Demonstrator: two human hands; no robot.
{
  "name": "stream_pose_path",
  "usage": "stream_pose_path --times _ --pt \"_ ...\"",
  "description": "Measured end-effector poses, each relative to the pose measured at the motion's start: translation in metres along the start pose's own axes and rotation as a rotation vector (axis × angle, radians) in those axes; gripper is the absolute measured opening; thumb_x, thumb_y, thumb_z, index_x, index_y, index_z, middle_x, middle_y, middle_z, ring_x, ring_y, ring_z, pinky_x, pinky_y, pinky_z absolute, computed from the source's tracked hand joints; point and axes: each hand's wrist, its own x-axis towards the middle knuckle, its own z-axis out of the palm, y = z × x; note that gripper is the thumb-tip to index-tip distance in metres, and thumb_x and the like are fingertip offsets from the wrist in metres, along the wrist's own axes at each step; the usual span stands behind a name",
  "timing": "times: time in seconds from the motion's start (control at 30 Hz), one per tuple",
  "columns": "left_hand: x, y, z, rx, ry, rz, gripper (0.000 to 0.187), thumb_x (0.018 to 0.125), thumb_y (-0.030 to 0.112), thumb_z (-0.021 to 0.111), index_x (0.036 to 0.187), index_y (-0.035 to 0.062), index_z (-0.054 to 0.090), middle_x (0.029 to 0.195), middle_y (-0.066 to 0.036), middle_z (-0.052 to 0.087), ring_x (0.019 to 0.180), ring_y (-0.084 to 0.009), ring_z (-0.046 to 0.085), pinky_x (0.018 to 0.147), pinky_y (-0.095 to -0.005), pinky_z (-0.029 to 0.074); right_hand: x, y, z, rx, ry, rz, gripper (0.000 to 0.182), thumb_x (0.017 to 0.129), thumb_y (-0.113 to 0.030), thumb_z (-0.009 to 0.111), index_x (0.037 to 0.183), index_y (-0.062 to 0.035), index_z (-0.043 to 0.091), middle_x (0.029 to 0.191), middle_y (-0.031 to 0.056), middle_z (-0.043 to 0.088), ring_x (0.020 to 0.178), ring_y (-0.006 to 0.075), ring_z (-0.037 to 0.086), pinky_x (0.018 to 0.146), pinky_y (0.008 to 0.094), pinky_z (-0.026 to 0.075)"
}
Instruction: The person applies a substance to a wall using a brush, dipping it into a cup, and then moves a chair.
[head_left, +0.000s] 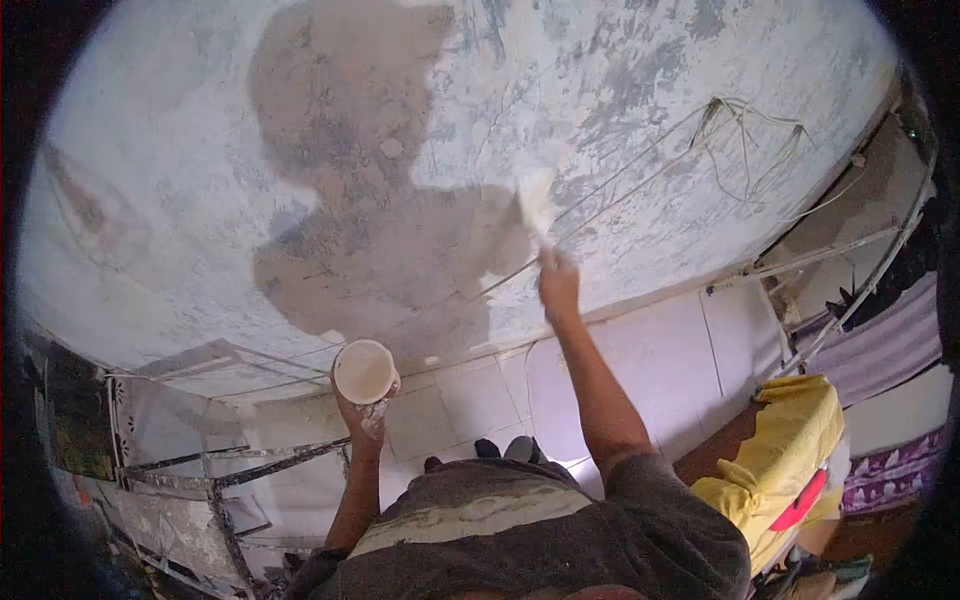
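My left hand (352,412) is wrapped round a white tub (365,345) and holds it upright, with pale cream stuff inside. White smears mark that hand near the wrist. My right hand (558,280) is raised to the wall (480,90), its fingers closed round the handle of a putty knife (537,200). The flared pale end lies at the wall surface, slightly blurred; whether it touches cannot be told. The wall is patchy white and grey, and my shadow falls across it left of the knife.
Thin cords (640,190) cross the wall to a loose tangle (745,150) at right. A metal frame (225,480) stands at lower left. Yellow cloth (780,440) drapes over something at right, near a purple curtain (890,340). Pale tiles (640,370) lie below the wall.
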Motion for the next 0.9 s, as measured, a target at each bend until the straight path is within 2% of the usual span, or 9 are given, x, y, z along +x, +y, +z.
stream_pose_path --times 0.17,0.23,0.37,0.4,0.47,0.63,0.73,0.77,0.9 --pt "0.004 0.014 0.007 -0.203 -0.068 -0.063 0.083 0.063 0.000 0.076 0.132 0.0066 0.031 0.124 -0.010 0.044 0.113 -0.0231 0.047 0.093 -0.0378 0.042 -0.030 0.025 -0.017 0.236 -0.402 0.720 0.024 0.086 -0.023 0.053 0.081 -0.0006 0.058 0.053 0.0054 0.048 0.045 0.0142 0.047 0.043 0.0299 0.037" --pt "0.003 0.014 0.009 -0.233 -0.087 -0.037 0.083 0.063 0.000 0.076 0.132 0.0062 0.031 0.124 -0.011 0.044 0.112 -0.0232 0.047 0.093 -0.0379 0.043 0.004 0.020 -0.024 -0.587 -0.330 -0.496 0.015 0.084 -0.015 0.051 0.087 -0.0023 0.059 0.063 0.0111 0.055 0.052 0.0208 0.054 0.047 0.0349 0.042" --pt "0.006 -0.010 0.006 -0.323 -0.050 -0.126 0.075 0.071 0.009 0.071 0.133 0.0083 0.028 0.121 -0.012 0.045 0.104 -0.0249 0.052 0.080 -0.0376 0.049 0.087 -0.139 -0.085 -0.297 -0.329 0.038 0.019 0.081 -0.011 0.048 0.094 -0.0030 0.059 0.078 0.0170 0.062 0.065 0.0311 0.061 0.061 0.0408 0.047" --pt "0.005 -0.015 0.006 -0.413 -0.057 -0.146 0.068 0.079 0.019 0.066 0.134 0.0113 0.027 0.118 -0.013 0.047 0.096 -0.0262 0.056 0.067 -0.0375 0.054 0.114 -0.126 -0.089 -0.511 0.053 -0.803 0.018 0.083 -0.015 0.049 0.091 -0.0017 0.059 0.062 0.0104 0.056 0.051 0.0246 0.053 0.049 0.0367 0.042" --pt "0.003 0.002 0.011 -0.362 -0.072 -0.100 0.064 0.081 0.021 0.062 0.134 0.0117 0.027 0.118 -0.013 0.047 0.097 -0.0263 0.056 0.066 -0.0373 0.054 0.118 -0.219 -0.119 0.427 -0.214 0.205 0.022 0.086 -0.020 0.050 0.090 -0.0003 0.058 0.053 0.0017 0.045 0.042 0.0149 0.040 0.040 0.0286 0.032" --pt "0.002 -0.023 0.002 -0.011 -0.050 0.139 0.054 0.087 0.026 0.054 0.133 0.0129 0.028 0.119 -0.014 0.046 0.098 -0.0269 0.056 0.066 -0.0373 0.055 0.108 -0.208 -0.111 0.609 -0.210 0.149 0.029 0.089 -0.029 0.049 0.088 -0.0016 0.058 0.054 -0.0036 0.037 0.042 0.0074 0.031 0.039 0.0228 0.023" --pt "0.001 -0.012 -0.009 -0.631 -0.101 -0.314 0.055 0.087 0.023 0.055 0.133 0.0126 0.028 0.121 -0.013 0.045 0.099 -0.0281 0.056 0.068 -0.0390 0.056 0.092 -0.066 -0.038 0.059 -0.056 -0.336 0.031 0.090 -0.033 0.048 0.089 -0.0045 0.059 0.060 -0.0021 0.043 0.046 0.0065 0.036 0.040 0.0230 0.028" --pt "-0.002 -0.005 -0.007 -0.353 -0.135 -0.133 0.055 0.087 0.022 0.055 0.133 0.0125 0.028 0.122 -0.013 0.044 0.099 -0.0287 0.056 0.068 -0.0399 0.057 0.047 -0.094 -0.036 0.335 -0.162 0.124 0.030 0.090 -0.034 0.047 0.088 -0.0060 0.059 0.064 -0.0015 0.046 0.050 0.0067 0.039 0.042 0.0232 0.030" --pt "-0.003 -0.013 -0.012 -0.365 -0.089 -0.162 0.056 0.086 0.021 0.055 0.134 0.0122 0.027 0.122 -0.013 0.044 0.099 -0.0295 0.056 0.068 -0.0407 0.057 -0.041 0.038 0.018 0.034 -0.157 0.192 0.031 0.088 -0.027 0.050 0.074 -0.0005 0.058 0.052 0.0044 0.047 0.048 0.0145 0.045 0.047 0.0302 0.036"
